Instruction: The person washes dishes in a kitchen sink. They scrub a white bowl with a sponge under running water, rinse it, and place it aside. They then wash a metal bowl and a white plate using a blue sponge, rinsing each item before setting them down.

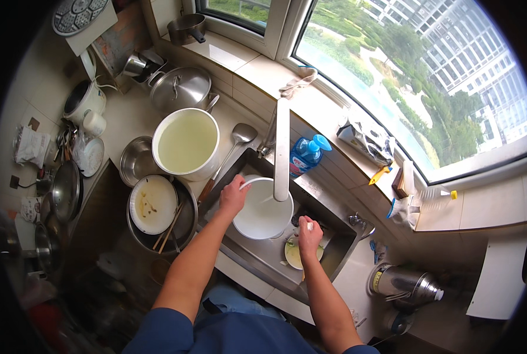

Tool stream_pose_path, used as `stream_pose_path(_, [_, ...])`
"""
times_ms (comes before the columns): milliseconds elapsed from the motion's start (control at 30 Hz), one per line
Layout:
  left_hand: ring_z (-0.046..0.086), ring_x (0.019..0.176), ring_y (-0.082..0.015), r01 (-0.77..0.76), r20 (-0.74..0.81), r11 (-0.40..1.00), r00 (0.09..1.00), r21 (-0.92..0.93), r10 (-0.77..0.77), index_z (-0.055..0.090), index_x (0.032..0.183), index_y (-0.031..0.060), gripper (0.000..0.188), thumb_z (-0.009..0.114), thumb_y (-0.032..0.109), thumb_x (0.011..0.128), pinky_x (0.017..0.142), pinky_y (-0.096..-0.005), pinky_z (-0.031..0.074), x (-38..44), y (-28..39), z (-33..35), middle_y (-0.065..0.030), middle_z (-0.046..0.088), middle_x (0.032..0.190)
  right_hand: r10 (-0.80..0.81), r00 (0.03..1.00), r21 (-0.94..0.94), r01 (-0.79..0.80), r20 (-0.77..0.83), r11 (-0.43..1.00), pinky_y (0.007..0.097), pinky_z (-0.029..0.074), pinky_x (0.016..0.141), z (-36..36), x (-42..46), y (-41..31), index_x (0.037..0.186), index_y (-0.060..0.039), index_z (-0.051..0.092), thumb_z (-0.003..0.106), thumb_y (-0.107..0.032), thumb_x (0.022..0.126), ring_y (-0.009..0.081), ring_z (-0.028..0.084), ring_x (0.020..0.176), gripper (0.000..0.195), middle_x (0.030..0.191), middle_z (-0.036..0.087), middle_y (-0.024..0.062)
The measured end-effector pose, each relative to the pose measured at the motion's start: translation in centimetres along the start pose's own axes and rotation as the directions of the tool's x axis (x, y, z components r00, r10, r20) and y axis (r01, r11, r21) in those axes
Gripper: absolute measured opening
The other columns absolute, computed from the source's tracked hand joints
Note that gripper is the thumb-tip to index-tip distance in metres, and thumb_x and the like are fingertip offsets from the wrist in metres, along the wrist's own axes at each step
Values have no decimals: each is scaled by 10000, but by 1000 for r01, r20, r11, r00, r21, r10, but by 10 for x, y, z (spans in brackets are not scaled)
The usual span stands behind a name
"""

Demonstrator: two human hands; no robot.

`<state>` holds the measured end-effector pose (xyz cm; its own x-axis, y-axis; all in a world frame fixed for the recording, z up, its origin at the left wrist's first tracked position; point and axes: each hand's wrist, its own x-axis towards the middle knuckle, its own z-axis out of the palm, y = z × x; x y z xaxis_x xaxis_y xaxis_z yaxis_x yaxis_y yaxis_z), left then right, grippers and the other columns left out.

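Note:
My left hand (233, 195) grips the rim of a large white pot (257, 221) that stands in the steel sink (254, 259) under the faucet spout (282, 150). Whitish liquid seems to be in the pot. My right hand (310, 234) is closed around something small and whitish (309, 226), too small to name. Just below that hand a pale bowl (293, 256) with green scraps lies in the sink. Dark items beside the bowl are partly hidden by the hand.
Left of the sink stand a white pot of pale green liquid (186, 141), a spatula (244, 133), a steel bowl (135, 161), and a wok (188, 221) holding a soiled plate (153, 203) and chopsticks (168, 230). Behind is a blue soap bottle (303, 157); right, a steel thermos (398, 281).

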<state>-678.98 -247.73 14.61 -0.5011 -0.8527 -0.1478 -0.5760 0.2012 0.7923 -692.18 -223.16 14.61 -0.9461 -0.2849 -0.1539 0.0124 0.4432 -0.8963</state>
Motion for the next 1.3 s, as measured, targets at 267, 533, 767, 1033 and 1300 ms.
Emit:
stream_pose_path(267, [664, 865, -407, -18, -21, 1000, 1000, -5, 18, 576, 999, 108, 295, 691, 363, 905, 723, -495, 506, 0, 20, 4, -153, 699, 923, 468, 858, 472, -508, 210, 720, 395, 513, 621, -49, 8, 38, 1097, -146, 516, 460, -369, 1041, 211, 656, 849, 236, 996, 638, 61])
stream_pose_path(533, [677, 858, -375, -88, 51, 996, 995, -24, 89, 601, 969, 81, 270, 722, 306, 881, 729, -450, 520, -9, 31, 22, -149, 710, 911, 359, 915, 641, -165, -184, 750, 421, 545, 777, -180, -30, 115, 1084, -45, 579, 569, -265, 1005, 236, 641, 931, 234, 1040, 635, 83])
stream_pose_path(767, [681, 849, -145, 8, 343, 904, 927, -428, 155, 711, 1008, 10, 315, 846, 173, 775, 759, -317, 534, 5, 23, 39, -63, 741, 903, 397, 844, -133, -468, -360, 874, 376, 492, 939, -242, -49, 140, 1176, 17, 619, 745, -181, 811, 270, 614, 1036, 434, 1113, 643, 124])
stream_pose_path(1033, [662, 751, -132, 90, 525, 889, 831, -449, 181, 769, 912, 51, 283, 888, 216, 715, 705, -308, 513, 5, 17, 51, -52, 731, 807, -368, 898, -398, 438, 243, 806, 475, 500, 965, -32, -31, -69, 1098, -41, 633, 742, -242, 791, 408, 592, 1160, 383, 1290, 596, 198])
stream_pose_path(1300, [675, 890, -376, -139, 234, 983, 966, 120, 107, 665, 1040, 44, 325, 683, 341, 906, 773, -443, 518, -4, -17, 12, -224, 671, 895, -246, 899, -552, 420, 362, 720, 524, 550, 763, 0, 16, -87, 818, -11, 637, 628, -183, 795, 452, 656, 824, 174, 1089, 662, 156])
